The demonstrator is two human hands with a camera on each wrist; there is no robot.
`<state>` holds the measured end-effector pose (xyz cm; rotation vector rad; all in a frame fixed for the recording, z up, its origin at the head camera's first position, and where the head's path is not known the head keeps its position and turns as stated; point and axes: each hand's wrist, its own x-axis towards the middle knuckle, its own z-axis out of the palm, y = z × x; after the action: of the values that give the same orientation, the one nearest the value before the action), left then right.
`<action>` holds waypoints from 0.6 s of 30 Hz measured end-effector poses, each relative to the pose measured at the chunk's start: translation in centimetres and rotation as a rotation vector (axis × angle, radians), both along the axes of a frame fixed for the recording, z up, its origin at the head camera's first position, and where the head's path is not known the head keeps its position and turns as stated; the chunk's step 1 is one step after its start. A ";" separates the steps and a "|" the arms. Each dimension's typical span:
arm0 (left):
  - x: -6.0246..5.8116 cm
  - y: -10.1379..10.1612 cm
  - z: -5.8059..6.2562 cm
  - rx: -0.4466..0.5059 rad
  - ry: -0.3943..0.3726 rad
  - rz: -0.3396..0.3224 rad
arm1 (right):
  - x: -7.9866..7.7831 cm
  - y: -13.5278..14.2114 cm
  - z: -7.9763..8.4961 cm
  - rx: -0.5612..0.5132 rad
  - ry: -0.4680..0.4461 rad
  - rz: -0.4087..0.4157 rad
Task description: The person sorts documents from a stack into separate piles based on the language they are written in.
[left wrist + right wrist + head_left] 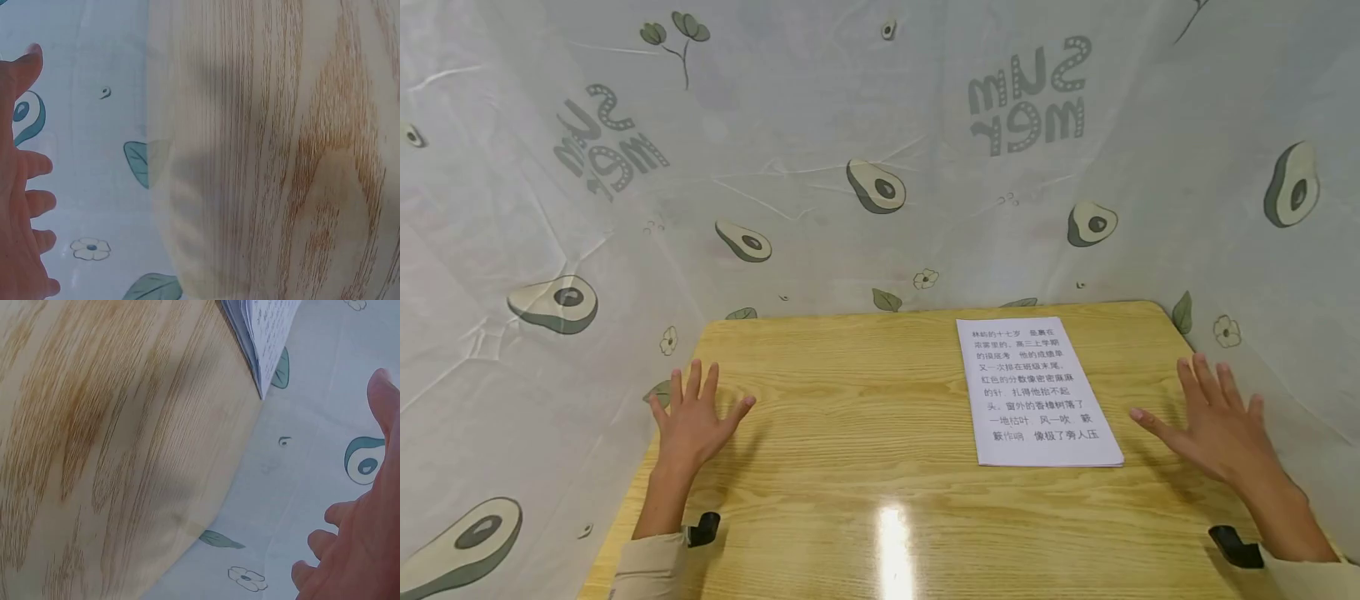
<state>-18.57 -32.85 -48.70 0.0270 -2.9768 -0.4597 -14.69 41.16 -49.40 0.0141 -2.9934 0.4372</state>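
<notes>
Before you: yellowish wood-grain table (820,400), far corners rounded. Creased whitish sheeting (805,92) walls you in on 3 sides, left, far and right; printed with avocados (867,178), leaves (887,300), flowers (926,279), 2 mirrored "summer" letterings (1028,127). Bright white glare (895,550) on the table near you.

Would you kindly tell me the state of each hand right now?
Left hand: open, holding nothing.
Right hand: open, holding nothing.

The paper stack (1034,393) is white, printed with rows of dark grey characters; the tabletop (835,400) is yellow-brown with streaked wood grain; the sheeting (808,92) is pale grey, patterned with green-rimmed cream avocados (869,185), green leaves (886,300), pale flowers (926,279) and grey lettering (1028,115); the sleeves (651,567) are beige; the wrist pieces (706,528) are black.
</notes>
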 end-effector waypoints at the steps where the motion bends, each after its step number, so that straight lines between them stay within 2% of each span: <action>1: 0.0 0.0 0.0 0.001 0.000 0.002 | -0.1 0.0 0.0 -0.006 -0.003 0.004; 11: -0.3 -0.2 0.0 0.024 -0.012 -0.001 | -0.4 -0.2 -0.1 -0.120 -0.009 0.046; 14: -0.5 -0.1 -0.4 0.081 0.006 -0.027 | -0.4 -0.1 -0.4 -0.184 -0.015 0.062; 18: -0.7 0.0 -0.8 0.216 0.005 -0.064 | -0.4 0.0 -0.6 -0.244 -0.018 0.060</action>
<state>-19.30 -32.89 -49.54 -0.0486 -2.9157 -0.7862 -15.10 41.14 -49.99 0.0789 -2.9413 0.8103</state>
